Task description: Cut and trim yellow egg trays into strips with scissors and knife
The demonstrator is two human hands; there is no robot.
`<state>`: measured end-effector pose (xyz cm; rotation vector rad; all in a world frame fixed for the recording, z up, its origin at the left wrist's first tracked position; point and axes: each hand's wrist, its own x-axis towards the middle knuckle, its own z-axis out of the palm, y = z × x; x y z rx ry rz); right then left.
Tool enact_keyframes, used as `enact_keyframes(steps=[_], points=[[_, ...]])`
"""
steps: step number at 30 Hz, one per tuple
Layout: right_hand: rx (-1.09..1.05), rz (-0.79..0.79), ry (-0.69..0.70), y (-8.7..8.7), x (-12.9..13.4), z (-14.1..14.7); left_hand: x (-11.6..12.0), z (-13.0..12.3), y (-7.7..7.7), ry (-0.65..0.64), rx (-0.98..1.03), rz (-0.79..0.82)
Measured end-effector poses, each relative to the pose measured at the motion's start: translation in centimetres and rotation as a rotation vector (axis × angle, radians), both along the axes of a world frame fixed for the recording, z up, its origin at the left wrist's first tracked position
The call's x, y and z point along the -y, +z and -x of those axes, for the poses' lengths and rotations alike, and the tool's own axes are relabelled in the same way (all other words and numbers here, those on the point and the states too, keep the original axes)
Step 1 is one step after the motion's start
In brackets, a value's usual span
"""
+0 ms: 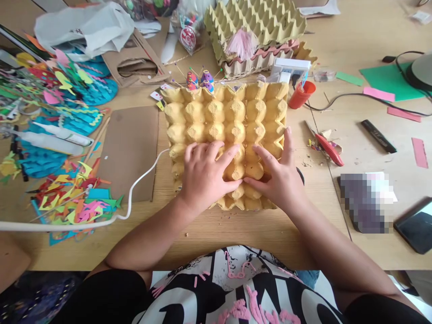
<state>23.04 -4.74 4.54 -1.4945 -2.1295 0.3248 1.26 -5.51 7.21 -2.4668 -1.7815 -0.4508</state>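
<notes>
A yellow egg tray (215,108) lies bumps up on the wooden table in front of me. My left hand (206,173) rests on its lower middle with the fingers spread over the bumps. To its right, my right hand (280,173) lies on the tray's lower right part, fingers apart and the forefinger pointing up-left. The tips of both thumbs nearly meet between two bumps. Neither hand has anything lifted in it. Behind the tray's back edge stand two small figures, one red (192,81) and one purple (207,81).
Paper scraps (84,207), glue bottles (54,141) and brown cardboard (130,153) are on the left, with a white cable (135,184). Stacked egg trays (259,22) stand behind. At right are a red cup (302,95), a red cutter (329,150), a marker (378,136) and a phone (416,225).
</notes>
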Motion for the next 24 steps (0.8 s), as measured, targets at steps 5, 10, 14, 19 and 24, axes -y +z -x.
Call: enact_keyframes(steps=[5,10,14,19,24], points=[[0.028,-0.021,-0.035,-0.4,-0.1,0.1,0.2,-0.3,-0.2,-0.009,0.020,0.033],[0.025,-0.021,0.018,-0.9,-0.3,0.1,0.2,-0.5,-0.3,-0.004,0.026,0.039],[-0.033,-0.011,0.024,-1.1,-0.5,-0.2,0.4,-0.5,-0.4,-0.005,0.029,0.051],[-0.110,-0.050,0.074,-1.0,-0.7,-0.2,0.5,-0.6,-0.5,0.013,0.030,0.051],[-0.161,-0.028,0.090,-0.8,-0.7,-0.3,0.2,-0.6,-0.6,0.021,0.039,0.059]])
